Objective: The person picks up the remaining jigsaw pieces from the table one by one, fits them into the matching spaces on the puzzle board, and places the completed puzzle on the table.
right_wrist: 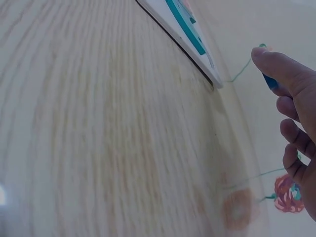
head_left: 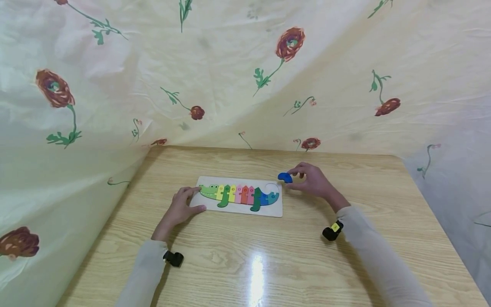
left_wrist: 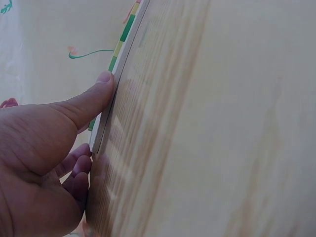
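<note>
A wooden crocodile puzzle board lies on the table with colourful pieces fitted in it. Near its right end a curved tail outline shows bare board. My left hand holds the board's left end, thumb at the near edge and forefinger by the crocodile's snout. In the left wrist view the thumb lies against the board's edge, with other fingers bent below. Just beyond the board's far right corner, my right hand pinches a blue puzzle piece between thumb and fingers. In the right wrist view the thumb mostly covers this piece.
The wood-grain table reflects a bright light near its front. Flower-printed cloth hangs behind the table and along its sides. Small black devices are strapped at the left wrist and right wrist.
</note>
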`<act>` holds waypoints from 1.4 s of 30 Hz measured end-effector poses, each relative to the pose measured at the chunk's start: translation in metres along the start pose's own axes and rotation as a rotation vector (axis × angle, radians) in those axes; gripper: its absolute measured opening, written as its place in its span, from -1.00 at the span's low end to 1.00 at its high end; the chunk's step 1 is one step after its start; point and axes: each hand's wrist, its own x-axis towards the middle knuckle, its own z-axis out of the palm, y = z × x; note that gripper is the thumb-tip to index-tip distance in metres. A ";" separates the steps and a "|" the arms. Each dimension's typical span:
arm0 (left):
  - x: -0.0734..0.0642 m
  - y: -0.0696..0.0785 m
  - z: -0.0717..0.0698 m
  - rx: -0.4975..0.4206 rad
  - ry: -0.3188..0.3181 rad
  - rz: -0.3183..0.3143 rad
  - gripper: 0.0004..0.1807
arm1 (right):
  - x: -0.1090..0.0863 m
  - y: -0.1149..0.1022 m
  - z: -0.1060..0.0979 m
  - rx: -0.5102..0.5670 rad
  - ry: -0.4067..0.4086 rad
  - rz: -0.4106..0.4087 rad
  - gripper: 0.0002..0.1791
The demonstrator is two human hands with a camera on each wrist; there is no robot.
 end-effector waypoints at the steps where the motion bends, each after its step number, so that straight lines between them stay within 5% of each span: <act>1: 0.000 0.000 0.000 0.000 0.001 -0.001 -0.17 | 0.000 -0.001 0.001 0.002 0.001 -0.001 -0.49; 42: 0.001 -0.002 0.000 0.005 0.004 0.010 -0.19 | 0.004 -0.013 0.038 0.048 -0.033 0.011 -0.53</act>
